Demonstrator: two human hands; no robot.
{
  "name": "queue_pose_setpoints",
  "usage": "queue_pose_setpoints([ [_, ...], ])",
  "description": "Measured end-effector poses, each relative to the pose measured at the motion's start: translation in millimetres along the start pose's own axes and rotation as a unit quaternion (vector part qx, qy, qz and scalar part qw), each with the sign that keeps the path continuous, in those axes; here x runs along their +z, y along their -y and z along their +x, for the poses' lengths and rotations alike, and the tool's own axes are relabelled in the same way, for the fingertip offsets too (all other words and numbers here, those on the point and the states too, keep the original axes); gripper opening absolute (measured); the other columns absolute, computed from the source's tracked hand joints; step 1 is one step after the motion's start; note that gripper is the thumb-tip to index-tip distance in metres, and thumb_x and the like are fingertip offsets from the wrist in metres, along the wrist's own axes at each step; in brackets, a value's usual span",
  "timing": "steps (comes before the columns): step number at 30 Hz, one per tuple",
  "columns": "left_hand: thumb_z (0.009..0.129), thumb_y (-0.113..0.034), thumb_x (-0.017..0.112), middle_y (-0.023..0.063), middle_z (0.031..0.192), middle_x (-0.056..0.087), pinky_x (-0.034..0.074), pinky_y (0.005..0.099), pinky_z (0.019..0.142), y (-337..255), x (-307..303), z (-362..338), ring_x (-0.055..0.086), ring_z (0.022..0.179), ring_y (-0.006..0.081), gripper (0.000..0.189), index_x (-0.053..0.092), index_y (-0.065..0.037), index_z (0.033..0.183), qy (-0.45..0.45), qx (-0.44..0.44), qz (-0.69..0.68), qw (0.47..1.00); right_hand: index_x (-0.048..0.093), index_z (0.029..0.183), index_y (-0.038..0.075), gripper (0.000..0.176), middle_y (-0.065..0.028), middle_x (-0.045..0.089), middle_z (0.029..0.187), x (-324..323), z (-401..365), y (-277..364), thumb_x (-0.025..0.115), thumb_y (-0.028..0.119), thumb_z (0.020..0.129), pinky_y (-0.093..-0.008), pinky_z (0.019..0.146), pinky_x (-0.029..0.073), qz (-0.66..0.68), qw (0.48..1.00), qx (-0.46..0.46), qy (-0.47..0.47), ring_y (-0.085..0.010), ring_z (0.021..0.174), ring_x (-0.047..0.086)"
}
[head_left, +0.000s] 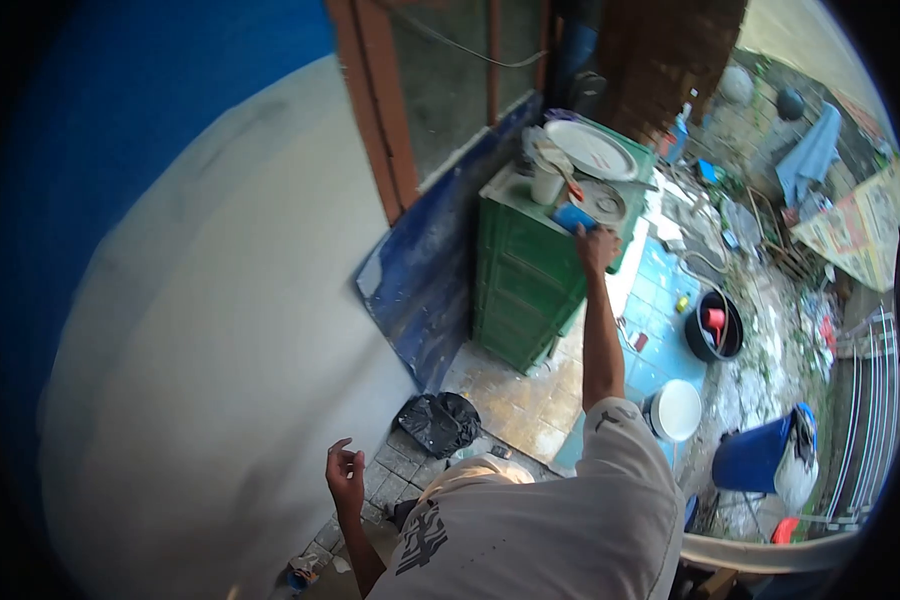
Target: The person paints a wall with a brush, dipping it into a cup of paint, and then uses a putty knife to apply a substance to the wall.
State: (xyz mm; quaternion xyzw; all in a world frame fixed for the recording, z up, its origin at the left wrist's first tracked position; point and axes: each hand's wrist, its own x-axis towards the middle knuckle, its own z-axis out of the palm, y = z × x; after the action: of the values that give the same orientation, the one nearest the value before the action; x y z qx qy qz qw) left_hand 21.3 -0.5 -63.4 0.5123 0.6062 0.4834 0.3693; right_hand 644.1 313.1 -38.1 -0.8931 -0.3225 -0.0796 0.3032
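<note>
My right hand (598,250) reaches out over the front edge of a green cabinet (525,270). Its fingers are closed at the end of a small blue object (572,217), whose kind I cannot make out. Close by on the cabinet top are a round lid or dish (600,203), a pale cup (546,186) with a red-handled item (574,190) leaning by it, and a large white oval tray (592,150). Low beside the white wall, my left hand (345,472) holds nothing visible, its fingers loosely bent and apart.
A black plastic bag (440,424) lies on the paving below the cabinet. To the right stand a white bucket (673,411), a black tub (708,335) with a red dipper, and a blue bin (752,460). The painted wall (220,300) rises on the left.
</note>
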Motion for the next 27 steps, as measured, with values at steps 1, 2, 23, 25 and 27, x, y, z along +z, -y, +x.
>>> queue_pose_setpoints([
  [1, 0.097, -0.008, 0.069, 0.0010, 0.086, 0.057, 0.049, 0.0247, 0.067, 0, 0, -3, 0.057, 0.077, 0.0085, 0.033, 0.060, -0.003, 0.128, 0.000, -0.007, -0.015, 1.000, 0.068, 0.124, 0.008, 0.059, -0.0229, 0.060, 0.131, 5, 2, -3, 0.072, 0.052, 0.086, -0.0613, 0.106, 0.037, 0.030, 1.000, 0.004, 0.000, -0.0456, 0.130, 0.048],
  [2, 0.096, -0.008, 0.069, 0.0008, 0.085, 0.057, 0.049, 0.0246, 0.067, -2, 0, -7, 0.058, 0.077, 0.0086, 0.033, 0.060, -0.004, 0.128, -0.002, -0.015, -0.030, 0.999, 0.069, 0.124, 0.009, 0.057, -0.0217, 0.061, 0.129, 7, 3, -4, 0.073, 0.051, 0.085, -0.0609, 0.104, 0.039, 0.050, 0.999, 0.011, -0.018, -0.0451, 0.127, 0.051],
  [23, 0.097, -0.018, 0.073, 0.0023, 0.086, 0.064, 0.049, 0.0263, 0.069, -6, -9, -36, 0.060, 0.078, 0.0088, 0.036, 0.061, -0.007, 0.129, -0.024, 0.002, -0.031, 0.999, 0.051, 0.142, 0.006, 0.049, -0.0105, 0.058, 0.121, -49, -203, -2, 0.068, 0.010, 0.096, -0.0366, 0.088, 0.049, 0.676, 0.600, 0.146, 0.403, -0.0213, 0.105, 0.057],
  [25, 0.097, -0.018, 0.073, 0.0025, 0.086, 0.064, 0.049, 0.0263, 0.069, -5, -7, -36, 0.060, 0.078, 0.0088, 0.036, 0.061, -0.006, 0.129, -0.015, 0.011, -0.031, 0.999, 0.048, 0.145, 0.007, 0.054, -0.0076, 0.059, 0.121, -53, -242, 29, 0.069, 0.012, 0.095, -0.0348, 0.087, 0.050, 0.680, 0.544, 0.127, 0.475, -0.0187, 0.106, 0.058],
  [27, 0.097, -0.012, 0.071, 0.0006, 0.088, 0.064, 0.051, 0.0269, 0.073, -4, -8, -39, 0.062, 0.084, 0.0092, 0.035, 0.060, -0.006, 0.130, -0.001, -0.003, -0.021, 1.000, 0.046, 0.148, 0.007, 0.060, -0.0058, 0.060, 0.123, -58, -276, 59, 0.071, 0.011, 0.094, -0.0341, 0.086, 0.051, 0.693, 0.467, 0.106, 0.540, -0.0163, 0.106, 0.059],
])
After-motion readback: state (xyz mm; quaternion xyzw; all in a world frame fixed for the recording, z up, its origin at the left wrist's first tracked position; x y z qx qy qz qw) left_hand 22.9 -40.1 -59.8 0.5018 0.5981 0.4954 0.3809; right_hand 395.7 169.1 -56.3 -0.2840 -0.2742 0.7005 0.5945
